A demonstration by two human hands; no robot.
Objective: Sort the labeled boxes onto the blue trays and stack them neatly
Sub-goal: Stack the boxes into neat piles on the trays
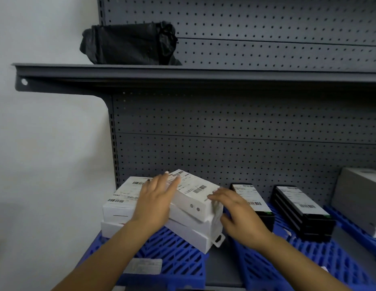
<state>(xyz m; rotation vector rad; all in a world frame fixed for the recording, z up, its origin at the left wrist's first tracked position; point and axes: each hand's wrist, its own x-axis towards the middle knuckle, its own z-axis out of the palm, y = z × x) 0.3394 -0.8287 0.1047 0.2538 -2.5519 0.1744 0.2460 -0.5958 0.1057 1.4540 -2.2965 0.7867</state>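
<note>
Left hand (156,198): palm down, fingers straight, resting flat on the top white box (195,193).
Right hand (235,208): fingers spread, touching that box's right end.

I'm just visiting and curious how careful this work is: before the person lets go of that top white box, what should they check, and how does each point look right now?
1. Top white labeled cardboard box square with the white stack: not ok, it sits askew.
2. Left hand steadying it: ok, flat on top.
3. Right hand at its right end: ok, touching.
4. Stack fully on the left blue plastic slatted tray: not ok, one corner overhangs.
5. Black labeled boxes on the right blue tray: ok, apart.
6. Label text matching: cannot tell.
</note>
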